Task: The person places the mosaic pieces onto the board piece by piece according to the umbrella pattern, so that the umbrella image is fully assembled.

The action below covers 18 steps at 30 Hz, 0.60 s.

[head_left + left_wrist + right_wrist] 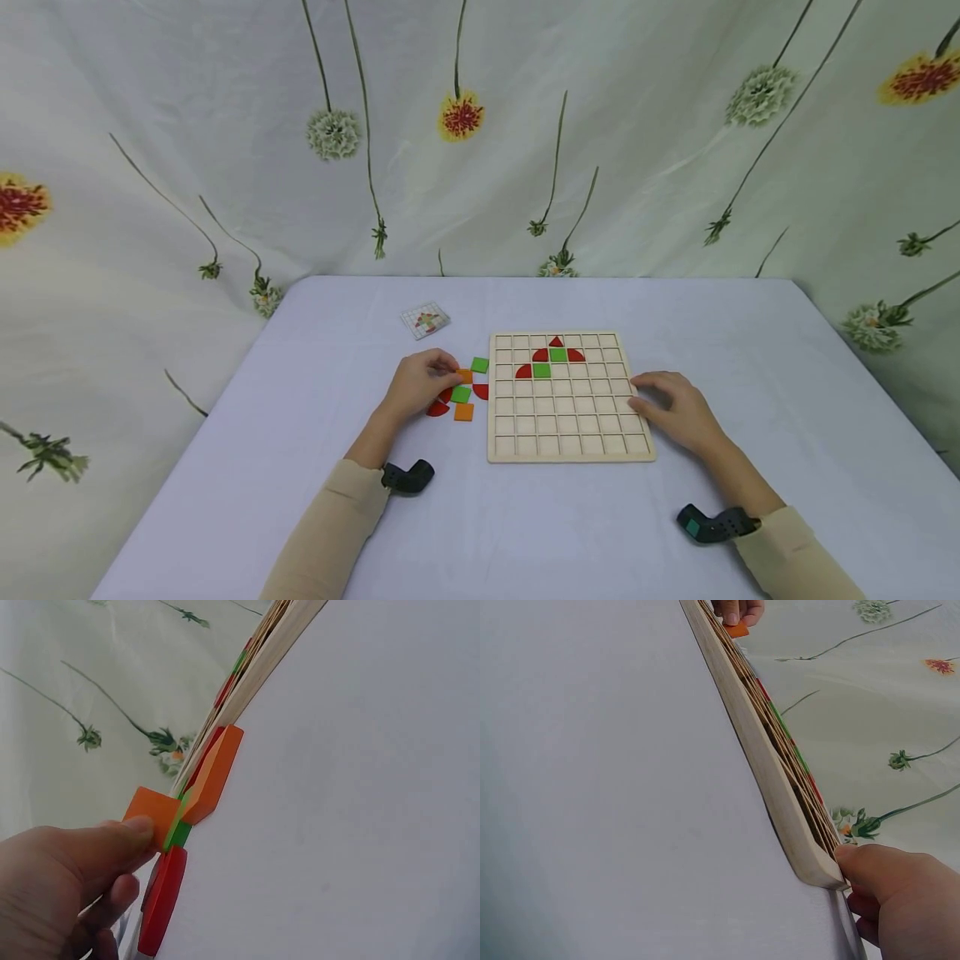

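Between thumb and fingers my left hand pinches an orange square tile, lifted just above the loose pieces left of the board. Around it lie a second orange square, green squares and red quarter-round pieces. The wooden grid board holds a red triangle, two green squares and several red rounded pieces in its upper rows. My right hand rests at the board's right edge, thumb and fingers touching the rim; its lower fingers are partly hidden in the right wrist view.
A small pattern card with a coloured figure on a grid lies beyond the left hand. A white cloth covers the table. Behind it hangs a flower-printed curtain. Each wrist wears a black camera band.
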Each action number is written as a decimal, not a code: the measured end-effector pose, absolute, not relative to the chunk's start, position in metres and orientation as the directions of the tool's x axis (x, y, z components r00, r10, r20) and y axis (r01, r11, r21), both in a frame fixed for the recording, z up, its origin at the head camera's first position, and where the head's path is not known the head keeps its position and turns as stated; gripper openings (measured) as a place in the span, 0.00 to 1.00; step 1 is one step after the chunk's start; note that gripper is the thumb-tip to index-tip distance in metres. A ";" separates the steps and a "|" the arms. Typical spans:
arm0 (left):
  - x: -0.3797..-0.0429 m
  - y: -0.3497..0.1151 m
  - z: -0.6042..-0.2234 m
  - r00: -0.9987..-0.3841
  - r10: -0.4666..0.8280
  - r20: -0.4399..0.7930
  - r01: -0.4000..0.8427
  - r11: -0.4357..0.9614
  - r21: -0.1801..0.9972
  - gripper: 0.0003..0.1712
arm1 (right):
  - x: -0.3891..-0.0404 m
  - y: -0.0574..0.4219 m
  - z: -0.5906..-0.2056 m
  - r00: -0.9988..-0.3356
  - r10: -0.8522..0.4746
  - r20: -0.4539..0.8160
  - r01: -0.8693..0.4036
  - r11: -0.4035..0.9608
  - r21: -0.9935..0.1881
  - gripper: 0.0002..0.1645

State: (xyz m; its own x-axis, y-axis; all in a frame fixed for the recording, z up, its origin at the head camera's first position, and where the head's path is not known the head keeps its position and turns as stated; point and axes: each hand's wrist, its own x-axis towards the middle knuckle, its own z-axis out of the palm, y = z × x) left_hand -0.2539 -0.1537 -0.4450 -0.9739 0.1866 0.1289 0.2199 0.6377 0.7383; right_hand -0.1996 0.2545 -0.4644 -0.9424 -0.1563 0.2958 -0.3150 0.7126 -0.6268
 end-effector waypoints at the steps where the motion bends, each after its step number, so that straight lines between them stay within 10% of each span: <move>1: -0.254 -0.154 -0.445 -0.977 0.174 0.126 0.208 0.625 0.752 0.08 | -0.200 0.255 -0.465 -0.942 -0.156 0.296 -0.316 0.711 -0.628 0.20; 18: -0.264 -0.144 -0.433 -0.970 0.238 0.052 0.187 0.591 0.784 0.06 | -0.201 0.256 -0.466 -0.939 -0.167 0.301 -0.328 0.703 -0.631 0.20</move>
